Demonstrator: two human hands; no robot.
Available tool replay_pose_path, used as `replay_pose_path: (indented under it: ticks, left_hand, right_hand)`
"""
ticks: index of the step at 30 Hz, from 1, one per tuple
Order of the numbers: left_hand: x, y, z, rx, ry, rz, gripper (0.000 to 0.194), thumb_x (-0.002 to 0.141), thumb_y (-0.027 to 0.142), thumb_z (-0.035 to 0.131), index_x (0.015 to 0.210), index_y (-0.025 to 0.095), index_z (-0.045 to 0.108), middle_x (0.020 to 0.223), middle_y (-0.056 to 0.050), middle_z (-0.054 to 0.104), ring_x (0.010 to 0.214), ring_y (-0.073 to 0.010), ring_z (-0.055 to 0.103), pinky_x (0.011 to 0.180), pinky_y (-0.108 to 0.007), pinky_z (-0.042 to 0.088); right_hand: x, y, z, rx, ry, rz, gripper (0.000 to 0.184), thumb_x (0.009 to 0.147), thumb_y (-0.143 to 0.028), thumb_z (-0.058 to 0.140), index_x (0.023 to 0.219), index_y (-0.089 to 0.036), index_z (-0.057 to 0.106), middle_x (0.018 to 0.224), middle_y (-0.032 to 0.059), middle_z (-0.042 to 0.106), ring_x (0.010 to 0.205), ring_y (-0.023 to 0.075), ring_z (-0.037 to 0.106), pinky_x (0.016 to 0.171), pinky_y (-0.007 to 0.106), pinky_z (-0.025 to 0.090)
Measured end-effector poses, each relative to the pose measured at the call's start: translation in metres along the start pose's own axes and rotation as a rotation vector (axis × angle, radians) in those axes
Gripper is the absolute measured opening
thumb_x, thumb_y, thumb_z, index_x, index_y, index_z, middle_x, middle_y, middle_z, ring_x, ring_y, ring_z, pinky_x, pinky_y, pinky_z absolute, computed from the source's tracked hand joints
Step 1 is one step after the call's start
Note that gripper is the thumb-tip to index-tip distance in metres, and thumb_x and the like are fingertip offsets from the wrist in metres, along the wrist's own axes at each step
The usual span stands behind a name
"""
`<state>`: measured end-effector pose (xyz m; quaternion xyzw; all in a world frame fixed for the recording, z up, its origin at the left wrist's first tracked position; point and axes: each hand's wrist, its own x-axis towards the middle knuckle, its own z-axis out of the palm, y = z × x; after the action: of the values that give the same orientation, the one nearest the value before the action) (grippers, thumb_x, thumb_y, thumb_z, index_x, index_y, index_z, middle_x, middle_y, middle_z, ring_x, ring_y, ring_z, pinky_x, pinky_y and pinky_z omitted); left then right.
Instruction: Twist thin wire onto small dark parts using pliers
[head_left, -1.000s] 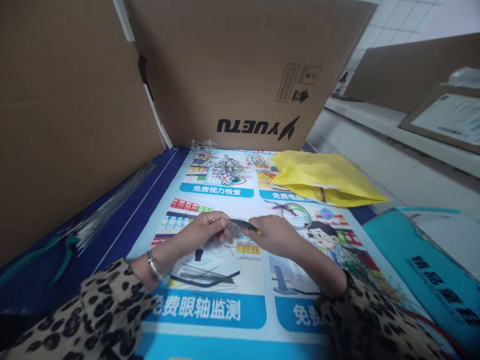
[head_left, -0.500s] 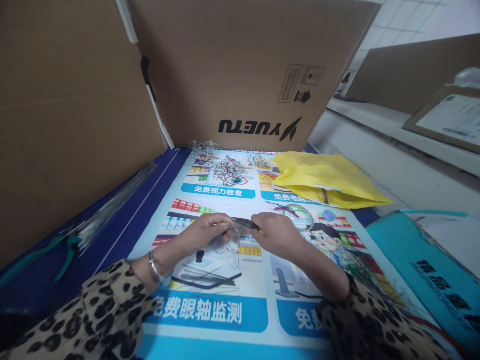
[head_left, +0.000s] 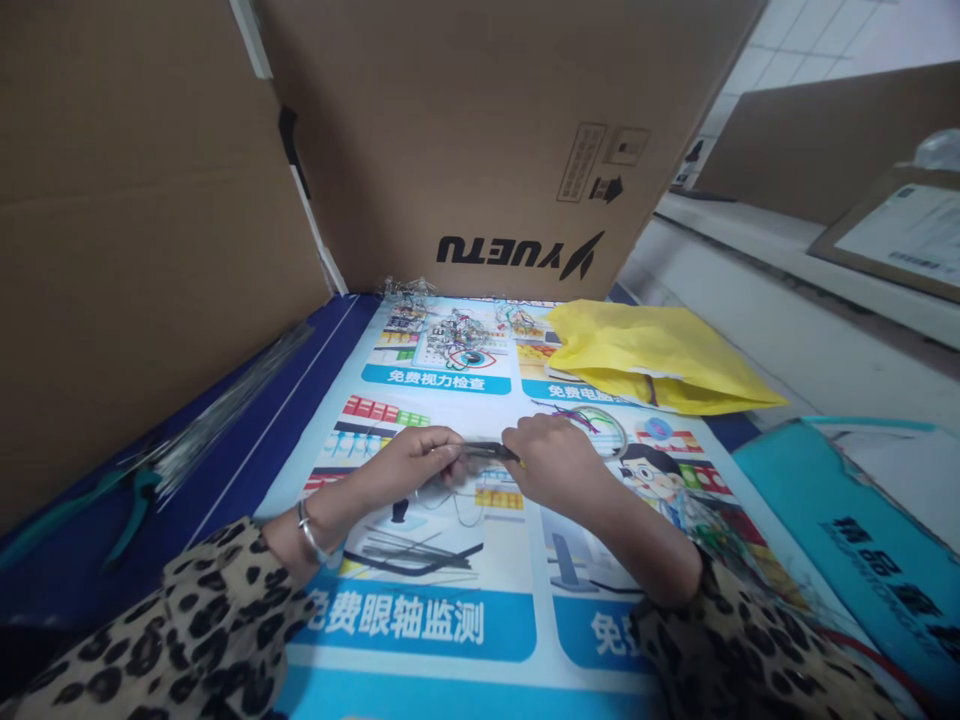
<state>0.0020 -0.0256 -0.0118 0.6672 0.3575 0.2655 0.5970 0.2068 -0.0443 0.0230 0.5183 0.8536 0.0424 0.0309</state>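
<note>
My right hand is closed around a pair of pliers, whose dark jaws point left. The jaws reach my left hand, which pinches a thin wire. Loops of this wire hang below the left fingertips, above the printed sheet. Where the jaws meet the wire is blurred, so I cannot tell if they grip it. Several straight cut wires lie on the sheet below my left hand. Beyond my right hand rests a wire ring with purple and green strands beside it.
Teal-handled pliers and a bundle of straight wires lie at the left. Tangled wire pieces sit at the back before a tall cardboard box. A yellow bag and a teal box are at the right.
The pliers have turned to lie more level between my hands. The wire loops under my left hand have shifted and look blurred. My hands stay in nearly the same place.
</note>
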Motion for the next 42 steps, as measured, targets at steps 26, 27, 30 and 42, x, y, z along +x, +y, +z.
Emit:
replay_pose_path:
  ticks: [26, 27, 30, 42]
  left_hand:
    - [0.0013, -0.0006, 0.0, 0.029, -0.005, -0.041, 0.026, 0.082, 0.038, 0.047, 0.075, 0.014, 0.054, 0.065, 0.0, 0.057, 0.058, -0.0082, 0.049, 0.059, -0.022, 0.04]
    - [0.0013, -0.0009, -0.0001, 0.032, -0.005, -0.04, 0.026, 0.082, 0.038, 0.047, 0.075, 0.014, 0.054, 0.065, 0.0, 0.057, 0.058, -0.0082, 0.049, 0.059, -0.022, 0.04]
    - [0.0017, -0.0017, 0.0001, 0.039, -0.005, -0.03, 0.026, 0.082, 0.037, 0.046, 0.077, 0.013, 0.054, 0.064, -0.001, 0.057, 0.058, -0.0084, 0.049, 0.059, -0.022, 0.04]
    - [0.002, 0.0009, 0.0017, 0.048, 0.02, -0.034, 0.024, 0.081, 0.035, 0.048, 0.074, 0.014, 0.055, 0.064, -0.001, 0.057, 0.057, -0.0081, 0.049, 0.058, -0.022, 0.04]
  right_hand:
    - [0.0001, -0.007, 0.0036, -0.07, -0.066, 0.045, 0.021, 0.082, -0.023, 0.038, 0.089, -0.017, 0.057, 0.083, 0.0093, 0.062, 0.075, 0.0184, 0.055, 0.057, 0.026, 0.033]
    - [0.0002, -0.0072, 0.0039, -0.073, -0.068, 0.048, 0.021, 0.082, -0.023, 0.038, 0.089, -0.017, 0.057, 0.083, 0.0092, 0.061, 0.074, 0.0184, 0.055, 0.057, 0.026, 0.033]
    - [0.0005, -0.0072, 0.0052, -0.078, -0.065, 0.047, 0.021, 0.081, -0.022, 0.038, 0.089, -0.018, 0.057, 0.082, 0.0091, 0.061, 0.074, 0.0188, 0.056, 0.057, 0.027, 0.033]
    - [0.0021, -0.0083, 0.0066, -0.059, -0.107, 0.067, 0.023, 0.082, -0.025, 0.038, 0.092, -0.018, 0.058, 0.085, 0.0092, 0.063, 0.076, 0.0185, 0.057, 0.06, 0.026, 0.036]
